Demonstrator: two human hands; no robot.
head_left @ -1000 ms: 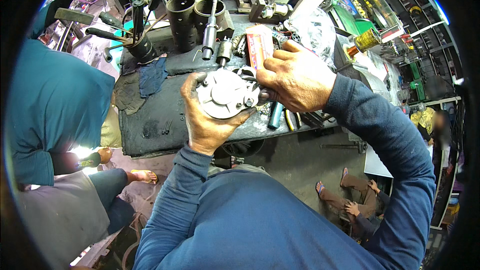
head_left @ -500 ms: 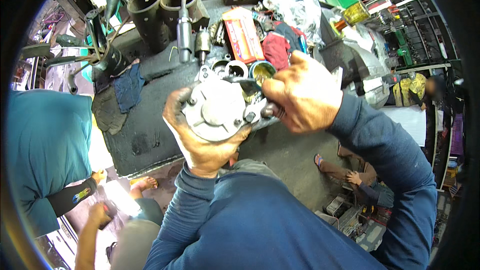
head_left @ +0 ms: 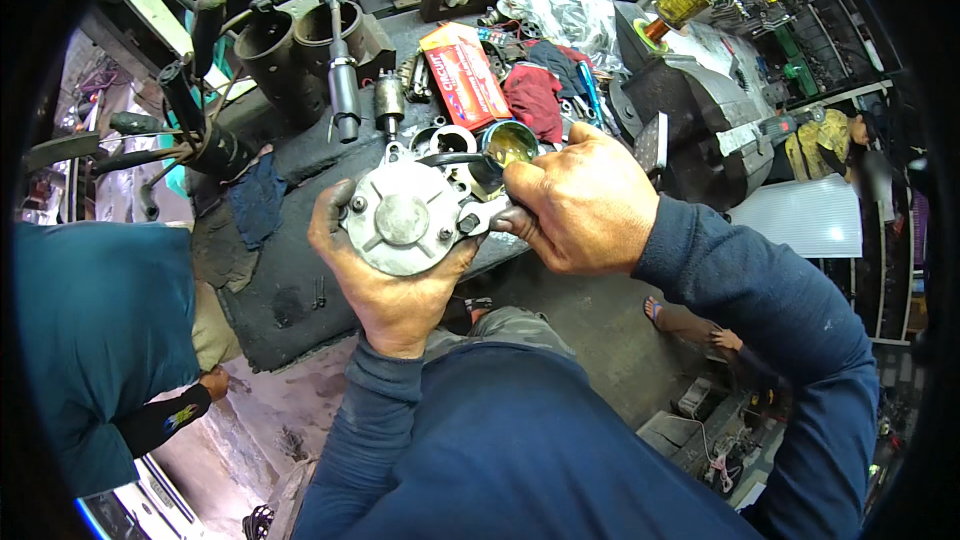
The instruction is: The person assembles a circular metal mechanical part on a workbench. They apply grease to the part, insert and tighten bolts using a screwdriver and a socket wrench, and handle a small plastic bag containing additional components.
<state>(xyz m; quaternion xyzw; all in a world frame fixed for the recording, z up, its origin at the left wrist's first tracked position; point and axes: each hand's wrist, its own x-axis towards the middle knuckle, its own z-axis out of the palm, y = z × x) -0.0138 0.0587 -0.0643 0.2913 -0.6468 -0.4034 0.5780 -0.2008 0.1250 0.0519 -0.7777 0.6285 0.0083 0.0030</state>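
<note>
At the far left, another person's teal sleeve [head_left: 100, 340] is showing beside the dark workbench [head_left: 290, 290]. Above the bench's near edge, the left hand [head_left: 385, 285] is cupping a round grey metal housing [head_left: 405, 218] from below, fingers wrapped around its rim. To the right, the right hand [head_left: 580, 202] is gripping a wrench [head_left: 482, 218] tightly, its head sitting on a bolt at the housing's right side, with a red box [head_left: 465, 75] lying farther back.
</note>
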